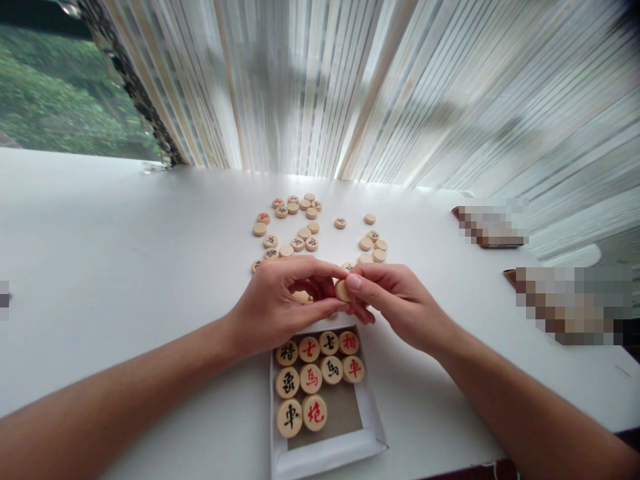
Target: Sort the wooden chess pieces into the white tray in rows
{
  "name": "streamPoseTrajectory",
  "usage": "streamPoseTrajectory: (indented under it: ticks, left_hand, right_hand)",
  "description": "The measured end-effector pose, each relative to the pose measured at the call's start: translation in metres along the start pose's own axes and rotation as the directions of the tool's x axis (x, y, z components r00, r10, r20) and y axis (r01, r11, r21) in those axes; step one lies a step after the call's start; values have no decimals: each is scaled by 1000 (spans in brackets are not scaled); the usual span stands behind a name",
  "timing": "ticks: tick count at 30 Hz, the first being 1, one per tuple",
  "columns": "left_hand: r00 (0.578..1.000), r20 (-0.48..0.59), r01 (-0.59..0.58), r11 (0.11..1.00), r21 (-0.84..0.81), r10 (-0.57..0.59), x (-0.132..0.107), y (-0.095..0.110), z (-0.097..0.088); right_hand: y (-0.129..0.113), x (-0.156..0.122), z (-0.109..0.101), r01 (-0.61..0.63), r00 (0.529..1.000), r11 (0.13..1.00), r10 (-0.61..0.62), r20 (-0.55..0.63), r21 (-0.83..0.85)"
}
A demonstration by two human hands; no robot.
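Head view, as I follow it from my distant seat, shows the left hand (273, 293) and the right hand (400, 300) meeting, the fingertips of both closed around one pale, round wooden game piece (342, 291), which is just above the far end of a shallow white cardboard box (327, 457). I cannot read its marking. By my judgement the filling is only partly done: ten round wooden pieces with red or black characters (311, 379) lie face up inside, two rows of four and a third of two, with bare grey-brown floor beside those last two. Much is left: many loose pale wooden discs (340, 223), some plain side up, are scattered over the white table (150, 267) beyond the hands.
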State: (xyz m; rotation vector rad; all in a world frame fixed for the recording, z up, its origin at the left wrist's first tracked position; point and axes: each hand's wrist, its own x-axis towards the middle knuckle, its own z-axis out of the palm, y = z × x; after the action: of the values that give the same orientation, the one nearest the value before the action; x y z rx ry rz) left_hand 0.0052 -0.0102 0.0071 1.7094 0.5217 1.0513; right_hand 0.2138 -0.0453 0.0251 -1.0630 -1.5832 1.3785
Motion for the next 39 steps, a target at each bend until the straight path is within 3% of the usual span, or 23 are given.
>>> streamPoseTrajectory:
  ticks: [8,23,32,39]
  left_hand:
    - [998,-31,59,995,-75,-62,0,-1,1]
    - [999,-21,-44,999,21,44,-1,-2,-1]
    - [995,-38,-90,989,121,95,0,-8,-5]
    - [973,-74,-198,956,217,218,2,-11,-8]
  right_hand:
    - [2,-1,0,-19,1000,991,17,21,130]
    - [-3,-1,-1,40,997,995,-46,61,91]
    - [9,-1,-6,197,980,978,-199,-22,-61]
    - [16,-2,-9,292,947,917,-316,-51,-271]
